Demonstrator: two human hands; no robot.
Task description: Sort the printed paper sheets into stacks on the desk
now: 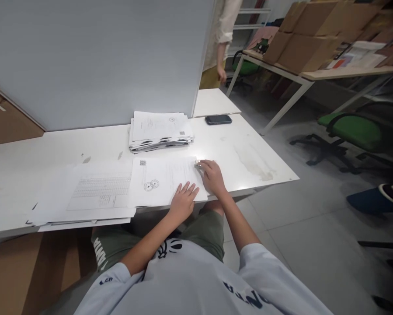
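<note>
A printed sheet (163,175) with a square code and round stamps lies before me, turned sideways on the white table. My left hand (183,201) rests flat on its near right part, fingers spread. At the sheet's far right corner, my right hand (211,175) has its fingers pinched together on a small, partly metallic-looking thing (198,166). Its kind is too small and covered to tell. Left of the sheet, touching or overlapping it, is a loose spread of papers (98,192), with a table printed on the top one. A thick paper stack (160,127) sits just beyond.
A dark phone (218,119) lies near the back right of the white table (248,153), beside the grey partition (101,57). A person (220,43) stands behind the partition's edge. Green chairs (356,129) and a second table with cardboard boxes (306,48) are at the right.
</note>
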